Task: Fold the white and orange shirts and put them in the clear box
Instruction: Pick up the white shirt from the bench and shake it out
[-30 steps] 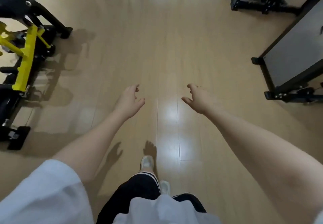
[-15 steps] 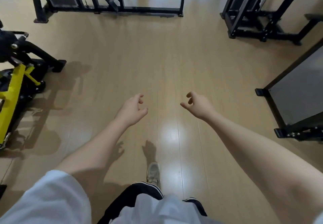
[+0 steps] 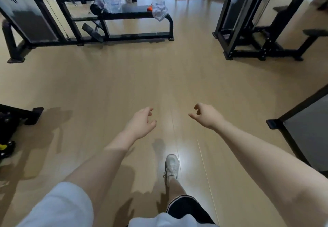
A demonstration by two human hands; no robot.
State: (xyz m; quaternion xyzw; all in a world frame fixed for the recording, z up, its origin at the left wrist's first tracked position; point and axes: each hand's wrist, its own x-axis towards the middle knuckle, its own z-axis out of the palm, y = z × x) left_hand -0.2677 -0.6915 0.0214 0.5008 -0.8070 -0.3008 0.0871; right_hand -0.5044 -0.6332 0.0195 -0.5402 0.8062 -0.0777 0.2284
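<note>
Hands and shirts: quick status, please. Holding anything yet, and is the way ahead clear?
Left hand and right hand empty, fingers loosely curled. White shirt, orange shirt and clear box ahead on black bench. Bare floor between.

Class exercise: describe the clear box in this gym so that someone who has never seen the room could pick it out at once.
Look across the wooden floor to the black weight bench at the far left. The clear box stands on its dark padded top, toward the left end. Unlike the crumpled white cloth and the orange bit at the right end, it is see-through and rigid.
</note>
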